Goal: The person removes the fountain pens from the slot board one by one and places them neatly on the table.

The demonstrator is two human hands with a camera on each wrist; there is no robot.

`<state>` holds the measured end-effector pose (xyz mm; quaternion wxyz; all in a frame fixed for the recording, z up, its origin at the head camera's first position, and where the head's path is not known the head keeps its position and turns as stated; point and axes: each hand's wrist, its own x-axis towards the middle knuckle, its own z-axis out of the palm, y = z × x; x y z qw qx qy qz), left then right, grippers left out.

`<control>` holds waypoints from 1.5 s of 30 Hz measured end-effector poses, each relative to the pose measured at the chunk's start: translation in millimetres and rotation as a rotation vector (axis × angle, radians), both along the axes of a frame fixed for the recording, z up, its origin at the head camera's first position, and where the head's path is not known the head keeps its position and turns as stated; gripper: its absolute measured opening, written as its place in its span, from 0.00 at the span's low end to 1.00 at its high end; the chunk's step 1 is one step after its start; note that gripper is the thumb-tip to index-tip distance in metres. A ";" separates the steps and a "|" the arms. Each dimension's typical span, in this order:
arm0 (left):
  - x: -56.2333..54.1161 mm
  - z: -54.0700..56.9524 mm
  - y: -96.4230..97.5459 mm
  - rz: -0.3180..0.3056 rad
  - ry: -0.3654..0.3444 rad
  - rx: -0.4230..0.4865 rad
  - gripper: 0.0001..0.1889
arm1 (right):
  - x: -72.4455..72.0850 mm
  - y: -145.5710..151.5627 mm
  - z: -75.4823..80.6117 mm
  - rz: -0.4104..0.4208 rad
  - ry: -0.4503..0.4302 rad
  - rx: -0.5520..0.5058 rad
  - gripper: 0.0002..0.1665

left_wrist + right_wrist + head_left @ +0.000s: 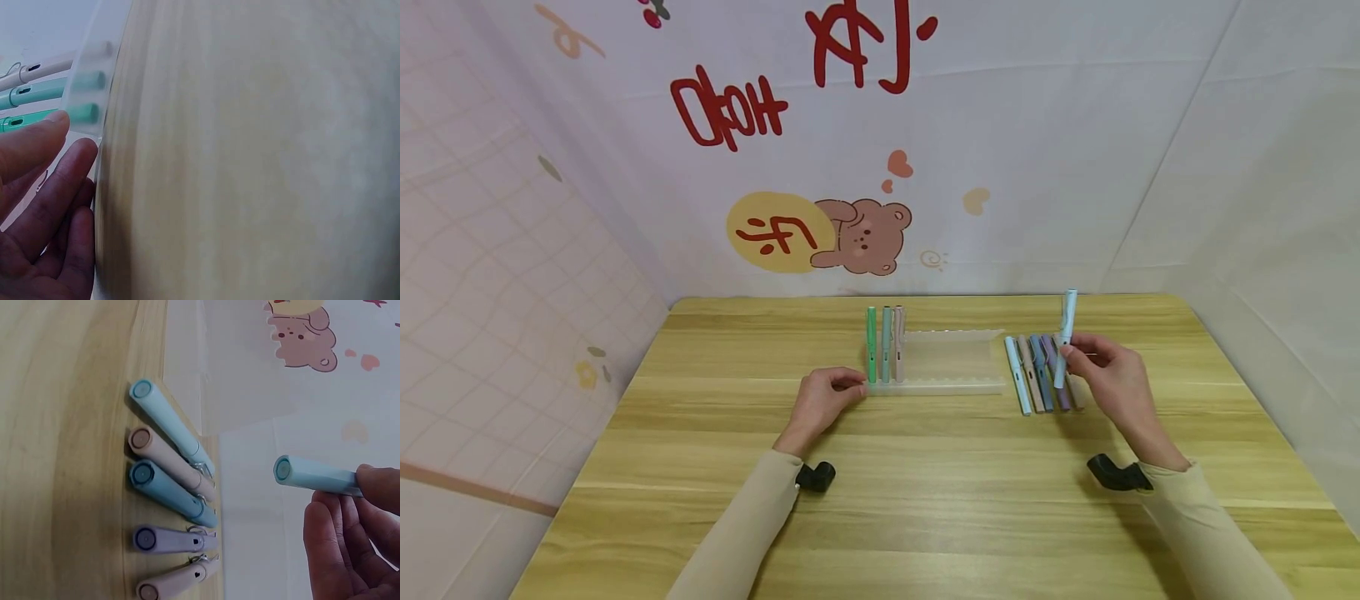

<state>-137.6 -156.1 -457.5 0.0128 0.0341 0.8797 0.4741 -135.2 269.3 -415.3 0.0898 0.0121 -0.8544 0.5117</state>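
Note:
My right hand [1116, 375] pinches a light blue pen [1068, 312] between thumb and fingers, raised nearly upright over a row of pens. In the right wrist view one end of this light blue pen [319, 476] sticks out from the fingertips. My left hand [826, 402] holds the near left corner of a clear plastic pen tray [951, 388] between thumb and fingertips. At the tray's left end lie a green pen [872, 346], a teal pen [886, 346] and a pale pink pen [899, 346], side by side. Their ends show through the frosted front edge in the left wrist view.
Right of the tray, several pens lie in a row: another light blue pen [1018, 377], a beige one [1031, 375], a blue one [1042, 375], a purple one [175, 540] and a pinkish one [178, 580]. A printed curtain [1037, 150] hangs behind the wooden table [925, 500].

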 end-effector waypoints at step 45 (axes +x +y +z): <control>0.1 1.8 0.9 -0.001 -0.012 -0.009 0.07 | -7.9 49.2 -16.3 0.023 -0.106 0.005 0.30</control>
